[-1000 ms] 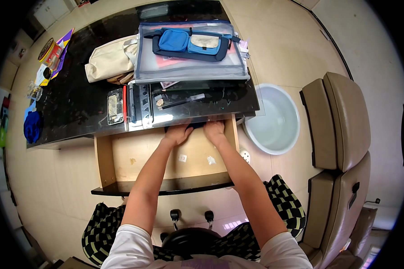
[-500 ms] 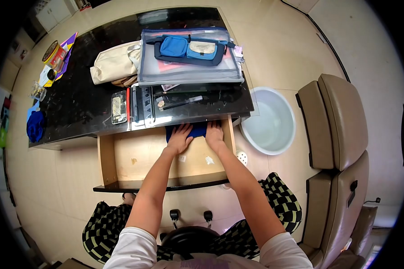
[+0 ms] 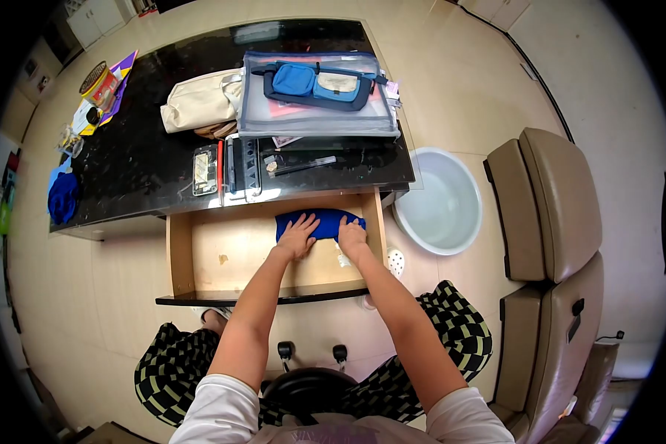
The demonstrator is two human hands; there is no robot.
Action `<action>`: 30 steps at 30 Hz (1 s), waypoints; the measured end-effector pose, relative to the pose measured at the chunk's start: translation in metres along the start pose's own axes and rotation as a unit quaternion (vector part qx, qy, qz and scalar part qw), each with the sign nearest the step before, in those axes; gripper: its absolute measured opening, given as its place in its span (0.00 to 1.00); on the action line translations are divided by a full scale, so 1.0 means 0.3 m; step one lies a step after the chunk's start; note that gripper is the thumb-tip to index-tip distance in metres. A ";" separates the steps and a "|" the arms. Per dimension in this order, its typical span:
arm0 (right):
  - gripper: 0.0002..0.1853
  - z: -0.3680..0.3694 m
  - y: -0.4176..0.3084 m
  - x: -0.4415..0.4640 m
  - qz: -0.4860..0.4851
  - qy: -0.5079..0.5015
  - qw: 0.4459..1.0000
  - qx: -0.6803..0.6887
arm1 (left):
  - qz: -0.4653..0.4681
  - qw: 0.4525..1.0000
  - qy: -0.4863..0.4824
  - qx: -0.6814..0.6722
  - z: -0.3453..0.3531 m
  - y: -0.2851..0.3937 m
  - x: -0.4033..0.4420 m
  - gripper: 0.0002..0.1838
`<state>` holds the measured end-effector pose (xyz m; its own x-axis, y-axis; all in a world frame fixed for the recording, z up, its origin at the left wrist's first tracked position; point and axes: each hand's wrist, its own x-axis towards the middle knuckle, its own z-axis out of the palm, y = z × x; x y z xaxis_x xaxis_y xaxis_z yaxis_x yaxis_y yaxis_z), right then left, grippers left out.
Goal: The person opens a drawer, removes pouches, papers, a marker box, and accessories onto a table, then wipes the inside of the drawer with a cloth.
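Observation:
A folded blue cloth (image 3: 324, 220) lies inside the pulled-out wooden drawer (image 3: 229, 259), toward its back right. My left hand (image 3: 299, 235) rests on the cloth's left part with its fingers spread. At the right end, my right hand (image 3: 352, 234) has its fingers bent around the cloth's edge, close to the drawer's right wall. Part of the cloth is hidden beneath both hands. Pale scuffed patches show on the drawer floor.
On the black desk (image 3: 140, 159) are a mesh zip bag (image 3: 318, 124) with a blue pouch (image 3: 294, 80), a cream bag (image 3: 200, 103), rulers and a pencil case (image 3: 203, 170). Another blue cloth (image 3: 64, 198) sits at the left corner. A basin (image 3: 440, 203) and a brown sofa (image 3: 559, 207) stand right.
The blue cloth and both hands have come forward, away from the drawer's back. More of the cloth shows now. My right hand's fingers are more bent.

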<state>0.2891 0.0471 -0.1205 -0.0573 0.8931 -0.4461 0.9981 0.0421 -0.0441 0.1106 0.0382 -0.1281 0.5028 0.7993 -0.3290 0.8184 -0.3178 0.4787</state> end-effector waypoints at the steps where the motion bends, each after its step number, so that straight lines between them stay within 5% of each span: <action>1: 0.24 -0.001 -0.001 -0.016 0.002 -0.013 1.000 0.002 | 0.001 1.000 0.001 0.000 0.004 0.001 -0.006 0.31; 19: 0.22 0.035 0.012 -0.087 -0.053 -0.029 0.998 -0.013 | -0.017 0.996 -0.086 -0.013 -0.015 0.046 -0.106 0.40; 23: 0.21 -0.080 0.013 -0.135 -0.021 -0.044 0.998 0.028 | -0.002 0.997 -0.005 -0.082 0.006 0.017 -0.087 0.34; 26: 0.22 -0.121 0.008 -0.135 -0.034 0.077 0.984 0.158 | 0.013 0.982 0.104 -0.159 -0.012 -0.006 -0.074 0.29; 30: 0.23 -0.148 -0.009 -0.077 -0.051 0.171 0.970 0.167 | 0.028 0.964 0.217 -0.151 -0.092 0.004 -0.041 0.27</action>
<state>0.2887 0.0465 -0.0703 -0.0879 0.9907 -0.1035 0.9218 0.0415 -0.3853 0.0977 0.0420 -0.1009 0.3256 0.9445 0.0441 0.6420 -0.2551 0.7230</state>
